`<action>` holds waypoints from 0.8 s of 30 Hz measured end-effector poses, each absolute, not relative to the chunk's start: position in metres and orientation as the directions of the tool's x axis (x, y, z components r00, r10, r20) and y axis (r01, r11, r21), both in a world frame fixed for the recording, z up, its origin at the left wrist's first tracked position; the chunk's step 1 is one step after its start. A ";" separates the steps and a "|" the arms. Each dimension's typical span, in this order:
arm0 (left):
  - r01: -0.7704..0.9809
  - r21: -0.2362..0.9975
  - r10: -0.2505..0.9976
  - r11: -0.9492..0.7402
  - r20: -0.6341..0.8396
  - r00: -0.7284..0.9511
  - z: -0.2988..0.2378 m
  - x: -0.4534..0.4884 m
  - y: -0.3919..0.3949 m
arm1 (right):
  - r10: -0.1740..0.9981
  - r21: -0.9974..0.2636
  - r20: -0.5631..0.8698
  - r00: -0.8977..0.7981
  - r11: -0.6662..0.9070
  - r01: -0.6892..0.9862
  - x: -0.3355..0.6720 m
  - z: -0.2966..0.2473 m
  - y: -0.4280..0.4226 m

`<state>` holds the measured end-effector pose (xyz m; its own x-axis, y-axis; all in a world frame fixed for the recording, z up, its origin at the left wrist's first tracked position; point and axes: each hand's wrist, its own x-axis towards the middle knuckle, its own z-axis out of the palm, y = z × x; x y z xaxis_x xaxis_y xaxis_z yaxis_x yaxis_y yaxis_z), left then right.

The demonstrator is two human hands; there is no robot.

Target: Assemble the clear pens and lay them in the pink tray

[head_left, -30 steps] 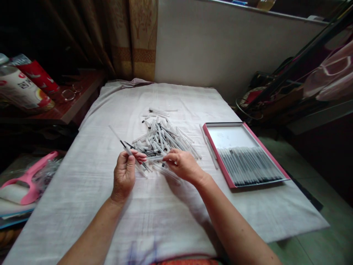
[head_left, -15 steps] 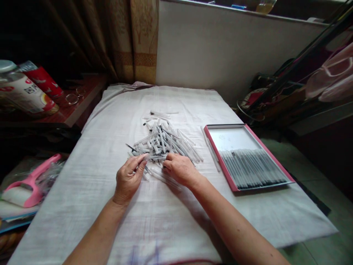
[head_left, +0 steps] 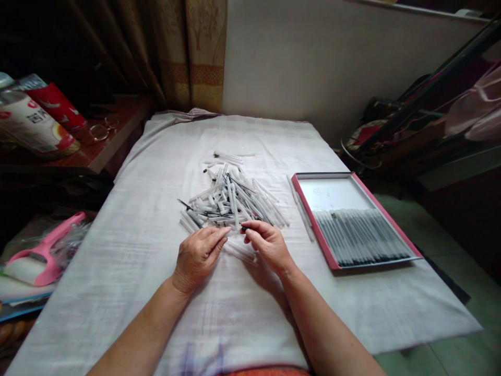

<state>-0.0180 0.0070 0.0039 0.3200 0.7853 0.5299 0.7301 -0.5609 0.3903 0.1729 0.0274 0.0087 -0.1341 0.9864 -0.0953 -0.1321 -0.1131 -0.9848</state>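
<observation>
A loose pile of clear pens with black tips (head_left: 230,201) lies in the middle of a table covered with a white cloth (head_left: 242,303). My left hand (head_left: 198,256) and my right hand (head_left: 266,245) meet just in front of the pile. Both pinch the same clear pen (head_left: 237,231), the left fingers at one end, the right thumb and forefinger at the black-tipped end. To the right stands a flat pink-rimmed tray (head_left: 309,206) with a row of pens (head_left: 362,235) laid side by side in its near half.
Two loose pens (head_left: 299,208) lie along the tray's left rim. A wooden shelf (head_left: 97,151) at the left carries packets (head_left: 35,122) and eyeglasses (head_left: 102,129). A pink-handled tool (head_left: 39,256) rests low at the left. Clutter and a slanted rail (head_left: 430,73) fill the right.
The left hand put down the pen it held up, moved right and closed on a pen together with the right hand. Both hands drew back slightly from the pile.
</observation>
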 end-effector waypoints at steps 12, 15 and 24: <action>0.739 0.378 0.792 -0.557 0.511 0.335 0.004 -0.019 0.007 | 0.978 -0.990 0.117 -0.173 0.129 0.060 0.172 0.001 0.023; 0.750 0.359 0.791 -0.555 0.506 0.343 0.004 -0.019 0.006 | 0.954 -0.948 0.229 -0.192 0.264 0.180 0.175 0.001 0.023; 0.766 0.332 0.798 -0.550 0.479 0.365 0.005 -0.020 0.006 | 0.874 -0.828 0.413 -0.256 0.477 0.294 0.179 0.005 0.024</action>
